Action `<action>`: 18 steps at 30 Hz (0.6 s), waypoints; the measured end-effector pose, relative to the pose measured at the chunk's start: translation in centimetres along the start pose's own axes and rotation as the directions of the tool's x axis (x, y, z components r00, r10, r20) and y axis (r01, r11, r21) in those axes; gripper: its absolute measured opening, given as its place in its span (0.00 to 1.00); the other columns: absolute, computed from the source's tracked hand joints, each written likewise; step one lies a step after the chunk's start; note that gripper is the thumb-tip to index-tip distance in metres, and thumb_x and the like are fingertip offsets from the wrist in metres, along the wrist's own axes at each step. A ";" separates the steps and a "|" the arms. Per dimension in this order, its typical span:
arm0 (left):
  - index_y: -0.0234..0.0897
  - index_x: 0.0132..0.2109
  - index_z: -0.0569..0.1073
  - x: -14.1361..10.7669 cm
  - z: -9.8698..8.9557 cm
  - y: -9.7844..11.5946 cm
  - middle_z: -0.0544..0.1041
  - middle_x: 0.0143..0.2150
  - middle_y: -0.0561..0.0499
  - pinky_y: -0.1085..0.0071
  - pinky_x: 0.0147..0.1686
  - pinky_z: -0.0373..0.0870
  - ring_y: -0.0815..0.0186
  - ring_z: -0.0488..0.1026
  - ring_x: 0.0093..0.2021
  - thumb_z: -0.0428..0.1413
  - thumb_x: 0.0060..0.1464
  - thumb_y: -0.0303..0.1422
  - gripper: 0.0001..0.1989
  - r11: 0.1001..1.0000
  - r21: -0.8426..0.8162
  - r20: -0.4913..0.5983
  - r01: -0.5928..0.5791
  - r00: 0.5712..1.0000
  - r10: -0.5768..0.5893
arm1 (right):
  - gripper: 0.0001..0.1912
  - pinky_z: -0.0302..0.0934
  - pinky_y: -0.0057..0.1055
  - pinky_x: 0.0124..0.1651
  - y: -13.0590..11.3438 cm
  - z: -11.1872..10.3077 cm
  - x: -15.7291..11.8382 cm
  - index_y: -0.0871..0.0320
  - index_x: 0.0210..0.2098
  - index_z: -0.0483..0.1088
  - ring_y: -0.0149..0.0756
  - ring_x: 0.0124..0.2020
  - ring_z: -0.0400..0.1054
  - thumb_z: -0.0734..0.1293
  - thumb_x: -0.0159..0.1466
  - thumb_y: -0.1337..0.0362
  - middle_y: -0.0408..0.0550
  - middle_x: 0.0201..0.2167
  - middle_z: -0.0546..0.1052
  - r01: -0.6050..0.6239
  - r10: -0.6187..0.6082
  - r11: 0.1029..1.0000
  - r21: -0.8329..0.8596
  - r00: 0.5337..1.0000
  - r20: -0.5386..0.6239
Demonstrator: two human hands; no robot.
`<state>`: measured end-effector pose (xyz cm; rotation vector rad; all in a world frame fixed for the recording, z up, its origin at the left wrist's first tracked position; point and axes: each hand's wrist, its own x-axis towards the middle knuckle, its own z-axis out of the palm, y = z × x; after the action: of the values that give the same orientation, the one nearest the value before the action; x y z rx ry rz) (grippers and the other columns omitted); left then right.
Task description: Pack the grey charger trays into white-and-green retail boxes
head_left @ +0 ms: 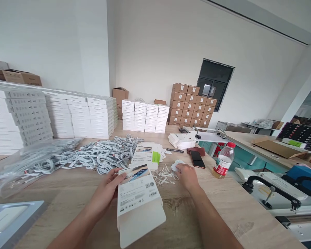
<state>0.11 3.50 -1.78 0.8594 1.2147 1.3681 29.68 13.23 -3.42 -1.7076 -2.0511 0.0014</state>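
My left hand (111, 183) grips a white printed packaging box (137, 193) by its left edge, thumb on the printed face. The box is tilted, and its blank end flap hangs open toward me. To the right, my right hand (188, 175) has its fingers closed at a small pile of pale paper slips (175, 165). Between the hands lie many thin white strips (166, 175). Just beyond the held box rests a flat stack of similar printed boxes (142, 154), some with a green part showing.
Coiled grey-white cables (101, 155) are heaped left of centre, beside a clear plastic bag (33, 162). White boxes (145, 116) stand stacked behind. A pen (175, 150), a phone (197, 159) and a red-capped bottle (224, 160) lie or stand to the right. A grey-blue tray (28, 211) is front left.
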 end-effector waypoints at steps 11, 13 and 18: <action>0.37 0.42 0.74 0.9 -0.7 -0.3 0.82 0.32 0.48 0.71 0.25 0.75 0.60 0.80 0.30 0.61 0.54 0.32 0.07 0.993 -0.105 -0.032 0.058 0.998 -0.062 | 0.13 0.61 0.33 0.49 1.2 0.3 0.3 0.51 0.32 0.79 0.40 0.44 0.74 0.62 0.64 0.61 0.48 0.41 0.82 0.042 -0.017 0.992 0.117 0.978 -0.208; 0.35 0.40 0.75 1.1 -0.8 -0.4 0.82 0.33 0.45 0.70 0.26 0.76 0.60 0.80 0.31 0.60 0.56 0.32 0.06 0.995 -0.088 -0.047 0.052 0.997 -0.057 | 0.17 0.61 0.36 0.52 0.9 0.0 0.4 0.54 0.37 0.79 0.42 0.48 0.73 0.59 0.67 0.58 0.51 0.44 0.81 0.069 -0.014 0.981 0.180 0.957 -0.290; 0.33 0.39 0.74 1.4 -0.8 -0.6 0.83 0.37 0.41 0.68 0.29 0.79 0.60 0.81 0.32 0.59 0.57 0.32 0.06 0.996 -0.078 -0.120 0.047 0.991 -0.056 | 0.20 0.67 0.37 0.39 -2.1 -1.9 -0.6 0.59 0.41 0.76 0.43 0.36 0.74 0.61 0.63 0.51 0.53 0.36 0.81 0.205 0.161 0.691 0.693 0.891 -0.425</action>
<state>-0.76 4.61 -2.75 0.6958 1.2619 1.4319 28.48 11.69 -1.37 -1.0370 -1.4158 0.3340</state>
